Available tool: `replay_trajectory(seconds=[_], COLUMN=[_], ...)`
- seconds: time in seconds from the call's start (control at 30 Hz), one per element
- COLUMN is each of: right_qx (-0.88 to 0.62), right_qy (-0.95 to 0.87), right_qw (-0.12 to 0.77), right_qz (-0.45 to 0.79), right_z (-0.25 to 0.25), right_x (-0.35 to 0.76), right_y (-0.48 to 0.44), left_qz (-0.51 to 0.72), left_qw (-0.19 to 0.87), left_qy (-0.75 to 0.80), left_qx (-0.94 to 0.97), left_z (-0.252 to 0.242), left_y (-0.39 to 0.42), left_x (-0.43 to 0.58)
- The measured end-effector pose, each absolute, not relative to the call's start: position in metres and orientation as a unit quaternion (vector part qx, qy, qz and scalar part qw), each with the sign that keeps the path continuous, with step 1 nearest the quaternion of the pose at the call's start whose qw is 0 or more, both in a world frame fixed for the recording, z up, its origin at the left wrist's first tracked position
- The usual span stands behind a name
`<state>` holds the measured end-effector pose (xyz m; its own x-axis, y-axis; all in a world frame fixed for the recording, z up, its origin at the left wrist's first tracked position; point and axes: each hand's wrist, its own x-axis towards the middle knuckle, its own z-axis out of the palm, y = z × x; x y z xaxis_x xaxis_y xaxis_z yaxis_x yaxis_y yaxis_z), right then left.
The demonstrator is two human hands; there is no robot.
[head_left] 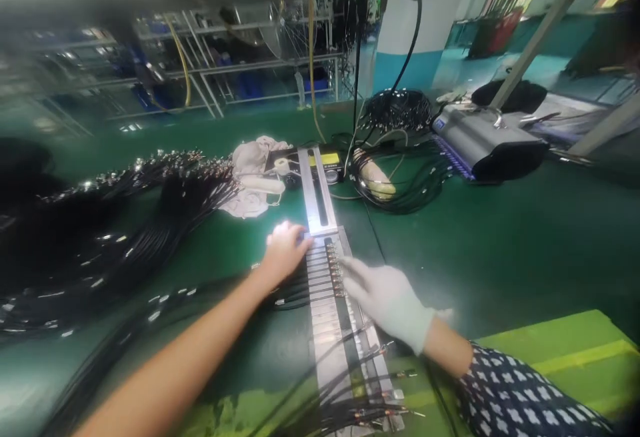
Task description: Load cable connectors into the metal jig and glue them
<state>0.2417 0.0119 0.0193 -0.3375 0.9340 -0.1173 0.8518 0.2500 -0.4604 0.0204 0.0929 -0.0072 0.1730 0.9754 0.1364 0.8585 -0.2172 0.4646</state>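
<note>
A long metal fixture [327,330] with crosswise slots runs away from me on the green bench. Several black cables [320,270] lie side by side in its far slots, their stripped metallic ends [336,270] in a row along the right side. My left hand [286,250], bare, is curled at the fixture's upper left edge, its thumb beside the topmost cable; what its fingers hold is hidden. My right hand [387,293] wears a white glove. Its fingers stretch toward the cable ends, spread slightly and touching or nearly touching them, with nothing visible in its grasp.
Thick bundles of black cables [165,223] cover the left side, beside a pale cloth [250,207]. Beyond the fixture are a small black box [331,169] and coiled cables [415,190]. A grey lamp-like device [487,143] lies at right. More loose cables [370,417] cross the fixture's near end.
</note>
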Motion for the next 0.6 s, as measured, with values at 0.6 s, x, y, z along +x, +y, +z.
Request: replay_trajectory(seconds=[0.6], right_qx=[-0.59], right_qy=[-0.767], right_qw=[0.157], right_qz=[0.2], right_z=[0.003], right_x=[0.246], right_y=[0.029], left_qz=[0.192], left_qw=[0.175], left_qy=[0.625], left_qx=[0.736], left_z=[0.004], left_y=[0.118], left_x=[0.039])
